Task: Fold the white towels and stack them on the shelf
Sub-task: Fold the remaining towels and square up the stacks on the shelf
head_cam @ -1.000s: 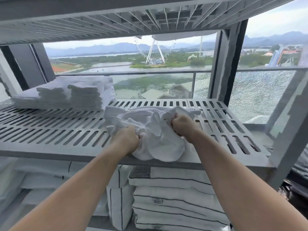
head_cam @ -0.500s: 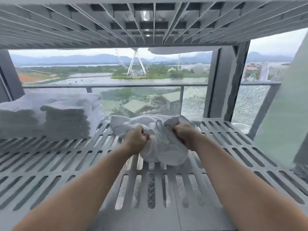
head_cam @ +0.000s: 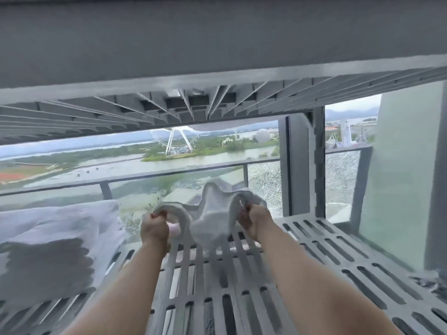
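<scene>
Towel [head_cam: 208,221] hangs bunched between both fists over the slatted shelf [head_cam: 314,257], left hand [head_cam: 154,228] and right hand [head_cam: 256,222] each clenching an edge, so a sagging corner could probably snag in those slots.

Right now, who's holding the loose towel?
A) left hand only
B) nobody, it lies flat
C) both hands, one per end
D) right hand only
C: the left hand and the right hand each grip one end of the towel, which sags between them.
</scene>
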The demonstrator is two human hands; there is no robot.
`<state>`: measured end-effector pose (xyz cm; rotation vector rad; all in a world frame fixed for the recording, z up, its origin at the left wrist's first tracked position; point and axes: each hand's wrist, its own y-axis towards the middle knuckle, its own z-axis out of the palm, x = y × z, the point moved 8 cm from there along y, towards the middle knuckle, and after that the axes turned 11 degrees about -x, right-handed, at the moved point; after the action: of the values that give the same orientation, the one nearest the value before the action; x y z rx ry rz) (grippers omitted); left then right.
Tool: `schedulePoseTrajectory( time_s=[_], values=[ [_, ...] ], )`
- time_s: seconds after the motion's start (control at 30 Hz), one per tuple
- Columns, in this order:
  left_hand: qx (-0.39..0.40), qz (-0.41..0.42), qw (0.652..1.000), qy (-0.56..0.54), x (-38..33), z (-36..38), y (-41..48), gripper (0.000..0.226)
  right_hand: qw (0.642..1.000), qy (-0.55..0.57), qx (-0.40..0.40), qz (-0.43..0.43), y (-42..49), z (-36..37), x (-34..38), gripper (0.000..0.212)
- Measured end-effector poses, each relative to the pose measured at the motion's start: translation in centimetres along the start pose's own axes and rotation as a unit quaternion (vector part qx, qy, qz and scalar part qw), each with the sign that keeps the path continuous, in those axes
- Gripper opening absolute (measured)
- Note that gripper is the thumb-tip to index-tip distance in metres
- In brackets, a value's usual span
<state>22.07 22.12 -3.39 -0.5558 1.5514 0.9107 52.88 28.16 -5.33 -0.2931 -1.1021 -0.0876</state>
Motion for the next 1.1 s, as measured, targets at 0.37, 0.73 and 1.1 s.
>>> schedulePoseTrajectory(
  time_s=[0.37,0.73,1.1],
  values=[
    [-0.230,0.111,0.952,0.166,-3.0,-8.5,1.8,0.008,0.945,-0.191,-0.242,-0.106,3.4,-9.7,3.6,0.039],
    [-0.217,0.103,0.964,0.113,-0.1,-12.6,0.8,0.013,0.929,-0.176,-0.283,-0.160,1.4,-13.6,2.7,0.041],
    [-0.018,-0.099,0.979,-0.179,1.5,-9.5,-1.2,0.021,0.878,-0.381,-0.181,-0.226,-0.4,-13.5,2.9,0.045]
  ],
)
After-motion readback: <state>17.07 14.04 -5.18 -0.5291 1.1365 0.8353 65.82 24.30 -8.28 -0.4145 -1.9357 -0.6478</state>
